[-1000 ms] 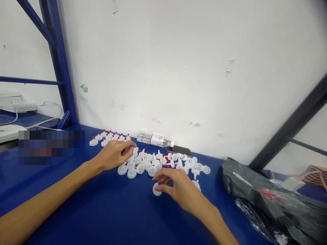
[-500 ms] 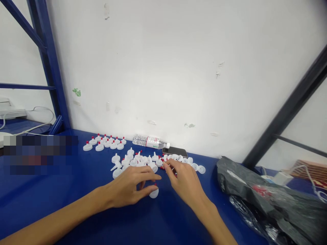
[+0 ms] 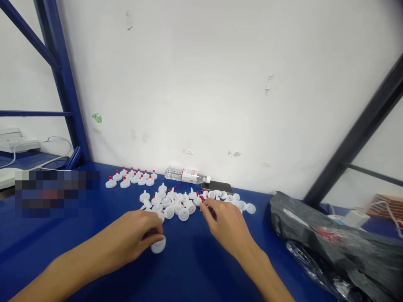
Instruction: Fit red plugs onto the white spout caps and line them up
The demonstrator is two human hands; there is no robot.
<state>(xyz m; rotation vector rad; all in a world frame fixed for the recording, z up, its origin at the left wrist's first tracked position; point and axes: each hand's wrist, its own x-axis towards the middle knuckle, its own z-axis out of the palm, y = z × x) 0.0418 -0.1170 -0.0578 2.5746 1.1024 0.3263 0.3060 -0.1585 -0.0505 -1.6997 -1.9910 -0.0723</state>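
Broadly, in the head view, the blue surface (image 3: 189, 264) runs back to the white wall (image 3: 201, 84), with the clear bottle (image 3: 189, 175) lying on its side near that rear edge. Bare surface stretches toward the camera from the bottle, between the forearms. A blue frame (image 3: 64, 71) rises well left of the bottle; a dark post (image 3: 352, 130) slants well to its right.

The dark phone (image 3: 218, 187) lies just beside the bottle's cap end. Left of the bottle stand white caps with red tips (image 3: 125, 183). In front of it spreads a loose pile of white caps (image 3: 184, 214), with small red pieces among them.

The left hand (image 3: 137, 235) grips a single white cap (image 3: 158, 245) in front of the bottle, nearer the camera than the pile. The right hand (image 3: 226, 222) has its fingertips nearly together at the pile; whether they hold anything, I cannot tell. Far right of the bottle sits a grey plastic bag (image 3: 299, 218), its contents unclear.
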